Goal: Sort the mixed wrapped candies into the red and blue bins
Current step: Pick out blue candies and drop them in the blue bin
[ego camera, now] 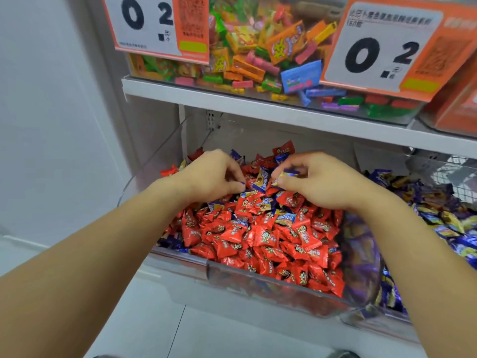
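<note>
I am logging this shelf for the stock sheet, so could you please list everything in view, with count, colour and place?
Red wrapped candies: too many to count, red, filling the clear plastic bin at centre.
Blue wrapped candies: a scattered few, blue and gold, mixed among the red ones.
Clear plastic bin: one, transparent, lower shelf, centre.
Neighbouring bin of blue and gold candies: one, lower shelf, right.
Assorted small candy packs: many, orange, green, pink, yellow, blue, in the upper shelf's clear bin.
Orange and white price signs: two, on the upper bin's front.
White metal shelf: one, between the two rows.
Left hand: grip on a blue candy, over the centre bin.
Right hand: grip on a blue and gold candy.
</note>
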Demonstrator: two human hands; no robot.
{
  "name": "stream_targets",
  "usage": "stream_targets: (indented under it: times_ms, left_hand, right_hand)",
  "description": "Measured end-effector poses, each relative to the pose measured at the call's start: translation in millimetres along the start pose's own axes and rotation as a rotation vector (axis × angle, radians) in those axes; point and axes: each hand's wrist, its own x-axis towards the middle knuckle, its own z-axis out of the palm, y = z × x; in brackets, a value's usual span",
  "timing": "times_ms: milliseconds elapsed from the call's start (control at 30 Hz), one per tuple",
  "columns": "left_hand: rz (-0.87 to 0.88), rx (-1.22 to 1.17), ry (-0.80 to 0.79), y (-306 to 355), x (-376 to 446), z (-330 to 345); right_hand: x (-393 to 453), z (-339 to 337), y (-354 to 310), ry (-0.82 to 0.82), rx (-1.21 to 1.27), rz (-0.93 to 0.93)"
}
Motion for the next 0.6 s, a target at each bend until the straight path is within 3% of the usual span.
stream_targets:
  times_ms: [133,333,500,600]
  left_hand:
    - [0.031,0.04,-0.089,0,2,2]
    - [0.08,0.111,-0.045,4,7,1]
    - [0.029,0.038,0.056,8,7,-12]
    - [-0.024,-0.089,0.076,16,4,-14]
  right_hand:
    - [-1,-1,5,0.095,0.045,0.039]
    - [-5,4,14,0.139,0.099,0.088]
    - [-2,6,0,0.227,-0.098,-0.034]
    - [14,14,-3,0.144,-0.242,-0.071]
